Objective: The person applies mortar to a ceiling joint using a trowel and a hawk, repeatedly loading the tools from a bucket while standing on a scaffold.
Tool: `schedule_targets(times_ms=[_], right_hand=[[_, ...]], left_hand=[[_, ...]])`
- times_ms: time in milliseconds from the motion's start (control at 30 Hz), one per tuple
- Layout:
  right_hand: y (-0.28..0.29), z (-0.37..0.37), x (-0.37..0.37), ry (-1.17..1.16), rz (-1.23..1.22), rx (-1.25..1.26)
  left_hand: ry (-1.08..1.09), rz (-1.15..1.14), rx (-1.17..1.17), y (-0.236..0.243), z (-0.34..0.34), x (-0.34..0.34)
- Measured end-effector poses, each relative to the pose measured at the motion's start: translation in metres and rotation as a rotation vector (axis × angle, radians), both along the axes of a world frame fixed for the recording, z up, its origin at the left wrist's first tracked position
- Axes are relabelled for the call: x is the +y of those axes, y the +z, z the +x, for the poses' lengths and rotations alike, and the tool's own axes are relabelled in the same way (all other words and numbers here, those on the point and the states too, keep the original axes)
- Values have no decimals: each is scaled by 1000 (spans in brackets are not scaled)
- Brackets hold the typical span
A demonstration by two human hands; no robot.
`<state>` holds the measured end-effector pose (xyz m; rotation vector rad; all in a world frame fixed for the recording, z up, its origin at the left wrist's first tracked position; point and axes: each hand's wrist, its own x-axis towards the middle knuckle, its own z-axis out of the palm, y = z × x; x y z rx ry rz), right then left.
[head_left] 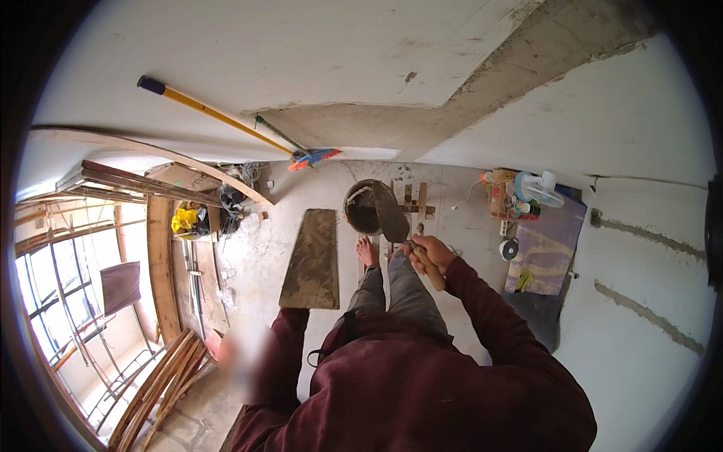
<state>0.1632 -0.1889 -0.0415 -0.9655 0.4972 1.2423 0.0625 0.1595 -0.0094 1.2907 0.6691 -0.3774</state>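
Your right hand (428, 252) is gripping a trowel (393, 215), fingers wrapped tight, blade over the bucket (360, 212); left hand's fingers blurred, cannot tell.

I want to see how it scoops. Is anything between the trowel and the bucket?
Nothing visible. The right hand grips the trowel by its handle, and the blade already overlaps the rim of the dark bucket. The mortar board lies off to the left.

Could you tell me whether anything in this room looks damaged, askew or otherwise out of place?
Yes. The wall has a wide band of bare grey plaster cut across its white surface, and two more rough grey streaks on the right. A broom leans slantwise against it. The right hand holds a trowel over a bucket.
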Motion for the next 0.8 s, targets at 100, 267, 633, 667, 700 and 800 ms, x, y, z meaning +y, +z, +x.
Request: schedule_targets(times_ms=[100,267,633,667,700,800], right_hand=[[67,10,-2,41,183,111],[95,13,0,237,153,47],[106,-65,-44,543,-568,-901],[118,-64,-30,508,-611,-1067],[123,-65,-20,467,-653,-1231],[87,-77,-10,541,-581,-1268]], left_hand=[[-9,-97,-49,-13,24,-29],[-69,-74,-70,-11,21,-47],[-1253,1743,-817,-67,-6,-12],[-1289,2321,-1020,-97,-11,-8],[-1356,2779,-1073,-109,-9,-10],[-1262,3999,-916,-123,-8,-33]])
